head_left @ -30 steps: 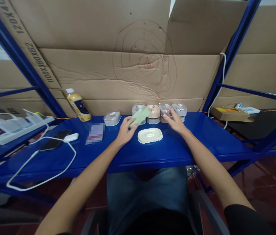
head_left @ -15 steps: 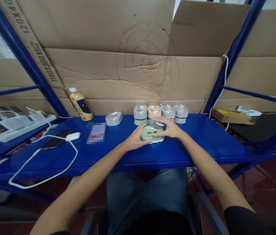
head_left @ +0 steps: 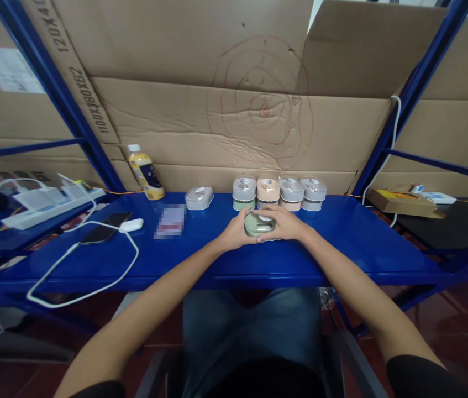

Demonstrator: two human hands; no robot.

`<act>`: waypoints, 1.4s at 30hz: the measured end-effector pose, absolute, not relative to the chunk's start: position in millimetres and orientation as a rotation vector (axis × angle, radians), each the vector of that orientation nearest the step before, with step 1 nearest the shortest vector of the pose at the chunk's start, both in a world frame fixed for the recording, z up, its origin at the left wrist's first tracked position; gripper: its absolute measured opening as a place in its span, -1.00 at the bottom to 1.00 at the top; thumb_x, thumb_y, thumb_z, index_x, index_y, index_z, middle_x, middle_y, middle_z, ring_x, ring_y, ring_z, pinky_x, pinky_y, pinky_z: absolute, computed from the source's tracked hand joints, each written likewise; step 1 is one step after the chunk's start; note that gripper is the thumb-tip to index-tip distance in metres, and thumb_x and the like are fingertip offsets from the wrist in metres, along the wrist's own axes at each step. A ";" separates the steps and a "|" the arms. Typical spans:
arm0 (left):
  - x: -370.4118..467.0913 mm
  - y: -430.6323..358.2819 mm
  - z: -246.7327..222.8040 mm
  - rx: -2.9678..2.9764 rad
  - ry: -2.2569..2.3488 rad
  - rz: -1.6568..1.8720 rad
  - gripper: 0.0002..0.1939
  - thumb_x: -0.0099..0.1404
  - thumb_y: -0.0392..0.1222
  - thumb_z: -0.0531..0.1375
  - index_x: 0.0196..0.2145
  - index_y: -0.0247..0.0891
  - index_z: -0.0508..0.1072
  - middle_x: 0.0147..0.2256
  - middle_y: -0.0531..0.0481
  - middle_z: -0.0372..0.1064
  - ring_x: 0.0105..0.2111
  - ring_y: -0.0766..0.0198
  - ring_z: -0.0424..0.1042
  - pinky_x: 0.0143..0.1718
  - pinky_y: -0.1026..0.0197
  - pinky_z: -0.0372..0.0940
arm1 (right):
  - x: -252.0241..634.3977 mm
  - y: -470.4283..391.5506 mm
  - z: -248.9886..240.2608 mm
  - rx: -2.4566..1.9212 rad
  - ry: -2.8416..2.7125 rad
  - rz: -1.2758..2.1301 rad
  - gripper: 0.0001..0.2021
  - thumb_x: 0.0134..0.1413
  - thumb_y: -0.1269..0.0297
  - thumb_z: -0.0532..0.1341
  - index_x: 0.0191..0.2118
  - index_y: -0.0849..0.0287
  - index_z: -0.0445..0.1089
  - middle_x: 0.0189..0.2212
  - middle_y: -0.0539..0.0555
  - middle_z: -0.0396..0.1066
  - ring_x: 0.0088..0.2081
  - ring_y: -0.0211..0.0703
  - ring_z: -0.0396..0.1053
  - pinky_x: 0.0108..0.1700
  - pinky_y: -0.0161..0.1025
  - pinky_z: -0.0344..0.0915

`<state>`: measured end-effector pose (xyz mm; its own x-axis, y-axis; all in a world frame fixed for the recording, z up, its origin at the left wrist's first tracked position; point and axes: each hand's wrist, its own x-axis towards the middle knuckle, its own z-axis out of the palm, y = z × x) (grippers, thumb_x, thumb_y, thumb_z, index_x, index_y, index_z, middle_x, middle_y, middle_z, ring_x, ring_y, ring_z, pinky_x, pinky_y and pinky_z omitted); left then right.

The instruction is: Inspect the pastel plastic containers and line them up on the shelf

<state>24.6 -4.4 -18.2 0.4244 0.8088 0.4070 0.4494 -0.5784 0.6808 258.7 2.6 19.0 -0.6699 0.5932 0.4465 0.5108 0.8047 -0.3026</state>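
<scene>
Between my two hands is a small oval green case (head_left: 259,225) with a clear lid and a white round sticker on top, on the blue table. My left hand (head_left: 236,232) wraps its left side. My right hand (head_left: 287,222) curves over the right side, thumb at the front and fingers across the back edge. Just behind stand stacked oval cases with clear lids: a grey one (head_left: 244,187) over a green one, a peach one (head_left: 267,189), and two grey-topped stacks, the nearer grey case (head_left: 292,189) and the right-hand grey case (head_left: 313,189). My hands partly hide their lower parts.
A lone grey case (head_left: 199,198) sits at the back left, near a yellow bottle (head_left: 146,172) and a blurred packet (head_left: 171,221). Further left lie a phone (head_left: 106,228), white cables and a power strip (head_left: 51,209). An opened cardboard box (head_left: 406,203) lies beyond the right post.
The clear lid, earlier tilted in my right hand behind the green case, is now down on top of it. Both hands have closed in around the case. The view has turned slightly left.
</scene>
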 end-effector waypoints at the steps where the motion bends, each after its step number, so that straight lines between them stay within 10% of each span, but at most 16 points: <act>1: 24.6 -4.0 -17.9 2.201 1.059 0.996 0.19 -0.08 0.20 0.54 0.37 -0.22 0.10 0.26 -0.33 0.34 0.27 -0.30 0.33 0.22 -0.25 0.30 | 258.4 2.7 18.1 -0.822 -2.457 0.211 -0.08 -0.15 -0.25 0.51 0.35 -0.09 0.35 0.16 0.18 0.42 0.16 0.24 0.42 0.20 0.17 0.37; 6: 24.4 -9.4 -10.7 2.252 1.038 0.944 0.04 -0.01 0.21 0.51 0.30 -0.21 0.20 0.21 -0.24 0.40 0.20 -0.20 0.42 0.17 -0.14 0.36 | 256.0 -1.9 12.9 -0.841 -2.463 0.178 -0.09 -0.10 -0.31 0.45 0.35 -0.04 0.35 0.17 0.22 0.40 0.18 0.27 0.39 0.23 0.18 0.35; 12: -1.6 -53.7 -5.0 2.531 1.499 0.905 -0.09 0.15 0.22 0.41 0.33 -0.20 0.26 0.06 -0.32 0.48 0.10 -0.26 0.47 0.11 -0.19 0.35 | 265.7 -1.5 11.3 -0.855 -2.168 0.269 -0.41 0.42 -0.21 0.01 0.35 0.00 0.31 0.24 0.20 0.36 0.29 0.11 0.31 0.37 0.16 0.20; 20: -33.1 -85.4 1.7 2.422 2.481 0.406 -0.19 0.45 0.21 0.06 0.31 -0.62 0.26 -0.19 -0.61 0.48 -0.25 -0.33 0.56 -0.24 -0.13 0.37 | 274.1 11.6 4.5 -0.947 -2.022 0.312 -0.37 0.42 -0.28 -0.08 0.09 0.06 0.52 0.00 0.19 0.51 0.12 0.11 0.42 0.28 0.11 0.28; 33: -29.3 42.6 26.6 2.386 2.323 0.336 -0.35 0.35 -0.39 0.04 0.38 -0.59 0.13 0.13 -0.72 0.32 0.12 -0.40 0.42 0.04 -0.22 0.29 | 273.2 11.0 3.1 -0.983 -2.093 0.335 -0.38 0.42 -0.28 -0.11 -0.13 0.06 0.54 -0.12 0.16 0.52 0.05 0.13 0.44 0.20 0.11 0.33; 42: -65.2 93.7 26.6 1.852 2.728 0.503 -0.06 0.20 -0.02 0.33 0.37 -0.52 0.08 0.30 -0.70 0.10 0.29 -0.45 0.18 0.19 -0.27 0.15 | 271.0 10.0 3.4 -0.965 -2.092 0.348 -0.37 0.44 -0.26 -0.12 -0.13 0.09 0.53 -0.12 0.17 0.54 0.06 0.09 0.43 0.21 0.06 0.31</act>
